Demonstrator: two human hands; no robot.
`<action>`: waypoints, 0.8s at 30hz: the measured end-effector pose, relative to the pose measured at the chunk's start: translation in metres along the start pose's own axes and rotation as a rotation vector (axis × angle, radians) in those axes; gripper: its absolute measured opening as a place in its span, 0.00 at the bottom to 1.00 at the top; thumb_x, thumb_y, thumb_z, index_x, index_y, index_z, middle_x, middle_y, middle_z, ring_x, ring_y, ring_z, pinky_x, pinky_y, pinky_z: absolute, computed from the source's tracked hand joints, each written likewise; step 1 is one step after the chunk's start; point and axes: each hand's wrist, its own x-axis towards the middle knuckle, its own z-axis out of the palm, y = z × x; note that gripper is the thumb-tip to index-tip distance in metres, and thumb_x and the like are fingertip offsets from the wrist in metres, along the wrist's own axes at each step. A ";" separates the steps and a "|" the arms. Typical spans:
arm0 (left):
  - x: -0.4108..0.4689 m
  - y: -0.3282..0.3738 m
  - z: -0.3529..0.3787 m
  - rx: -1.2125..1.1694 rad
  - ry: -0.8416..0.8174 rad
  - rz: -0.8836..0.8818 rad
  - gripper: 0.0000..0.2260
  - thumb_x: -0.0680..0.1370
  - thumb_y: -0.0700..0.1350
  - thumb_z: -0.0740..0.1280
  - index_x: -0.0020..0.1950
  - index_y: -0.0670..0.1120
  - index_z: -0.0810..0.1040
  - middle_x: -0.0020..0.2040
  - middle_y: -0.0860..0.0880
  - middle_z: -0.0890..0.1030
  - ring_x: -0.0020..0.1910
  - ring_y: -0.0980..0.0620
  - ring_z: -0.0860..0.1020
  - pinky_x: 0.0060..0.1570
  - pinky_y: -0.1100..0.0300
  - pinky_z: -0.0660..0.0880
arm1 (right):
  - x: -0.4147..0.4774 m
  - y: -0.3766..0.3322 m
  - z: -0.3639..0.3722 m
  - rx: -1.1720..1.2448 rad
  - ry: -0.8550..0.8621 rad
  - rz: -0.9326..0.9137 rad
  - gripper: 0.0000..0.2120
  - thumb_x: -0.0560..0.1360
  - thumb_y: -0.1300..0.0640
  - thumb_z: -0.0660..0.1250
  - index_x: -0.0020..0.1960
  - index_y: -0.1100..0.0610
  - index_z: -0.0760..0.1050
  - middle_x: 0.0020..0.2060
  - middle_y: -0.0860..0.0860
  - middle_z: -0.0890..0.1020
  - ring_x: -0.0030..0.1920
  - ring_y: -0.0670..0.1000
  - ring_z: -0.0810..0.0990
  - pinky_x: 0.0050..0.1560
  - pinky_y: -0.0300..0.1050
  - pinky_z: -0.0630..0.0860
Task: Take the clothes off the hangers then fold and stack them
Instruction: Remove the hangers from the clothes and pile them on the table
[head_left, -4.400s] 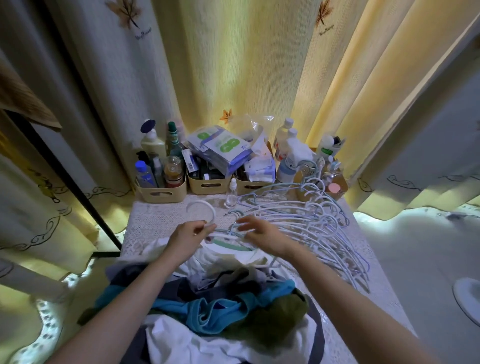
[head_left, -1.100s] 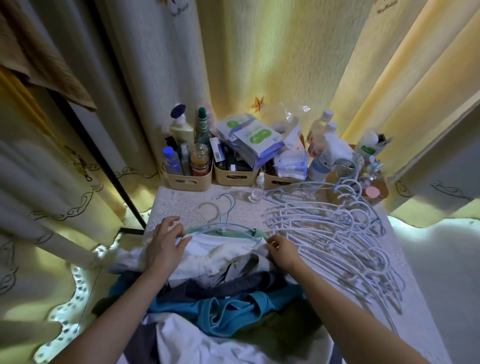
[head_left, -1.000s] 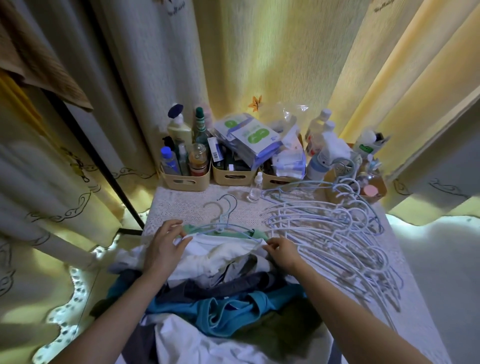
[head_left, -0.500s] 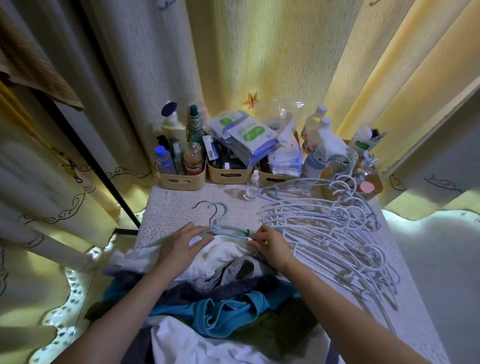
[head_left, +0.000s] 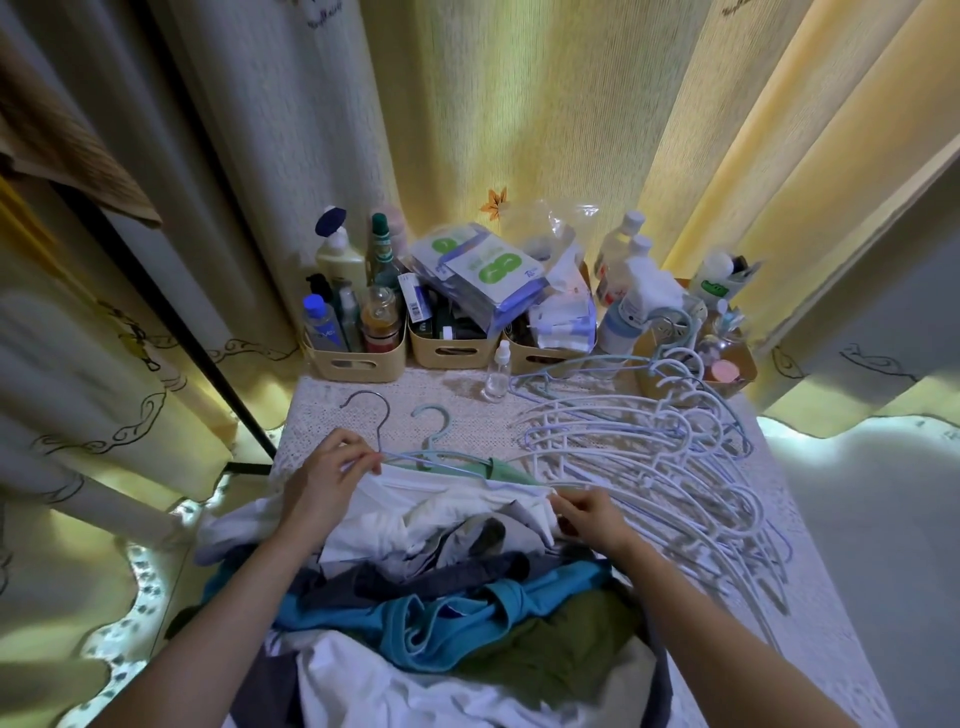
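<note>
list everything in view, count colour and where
empty hangers: many, white and pale blue, heaped on the table's right side
grey-hooked hanger: one, pale blue arms, far edge of the clothes
teal-hooked hanger: one, teal, beside it
white garment: one, white, top of the pile
green garment: one, green, under the teal-hooked hanger
clothes pile: several, white, grey, teal, olive, near end of the table
beige bins: three, beige, back row, holding bottles and packets
spray bottle: one, clear, before the bins
table: one, white lace cover
curtains: cream-yellow, behind
left hand: pinches the grey-hooked hanger
right hand: pinches the white garment's edge
</note>
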 end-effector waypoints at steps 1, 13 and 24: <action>0.000 0.000 -0.001 -0.006 0.002 -0.008 0.11 0.77 0.40 0.67 0.34 0.45 0.79 0.45 0.50 0.74 0.43 0.56 0.77 0.41 0.72 0.69 | -0.001 0.001 0.000 0.034 -0.002 0.037 0.24 0.80 0.61 0.61 0.26 0.54 0.61 0.19 0.44 0.63 0.25 0.46 0.61 0.32 0.41 0.60; 0.009 -0.009 0.005 -0.081 0.038 -0.089 0.14 0.78 0.43 0.66 0.32 0.50 0.76 0.43 0.54 0.75 0.44 0.51 0.77 0.49 0.48 0.71 | 0.001 0.001 -0.003 0.309 -0.143 0.363 0.16 0.81 0.56 0.58 0.61 0.68 0.71 0.44 0.53 0.73 0.38 0.49 0.71 0.38 0.38 0.69; 0.013 0.000 0.010 -0.113 0.061 -0.089 0.15 0.78 0.46 0.65 0.31 0.52 0.76 0.44 0.54 0.74 0.45 0.52 0.76 0.47 0.53 0.69 | -0.017 -0.012 -0.002 0.830 -0.243 0.426 0.18 0.83 0.59 0.51 0.69 0.66 0.65 0.63 0.63 0.72 0.51 0.59 0.76 0.58 0.52 0.72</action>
